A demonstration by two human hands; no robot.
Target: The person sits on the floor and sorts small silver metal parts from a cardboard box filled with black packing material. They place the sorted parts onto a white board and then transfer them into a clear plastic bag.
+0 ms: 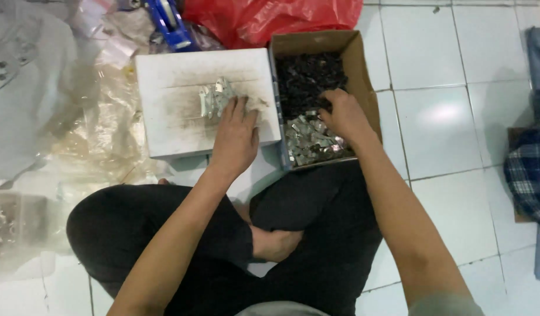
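A: Sitting cross-legged on the tiled floor (pixel 440 123), yes. Left hand (pixel 236 136)?
B: Flat, fingers spread wide, palm down on the white box (pixel 170 117), fingertips touching a small pile of silver metal clips (pixel 216 96).
A: Right hand (pixel 345 117)?
B: Inside the cardboard box (pixel 364 70), fingers curled into the dark and silver pieces (pixel 308 143); can't tell if it grips any.
A: Behind?
B: Red bag (pixel 270 20), blue tool (pixel 169 22).

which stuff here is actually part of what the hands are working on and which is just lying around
In use:
left hand on small silvery metal pieces
white flat-topped block
right hand in brown cardboard box of dark and silvery parts

Lying about:
red plastic bag
blue tape dispenser
checked blue cloth
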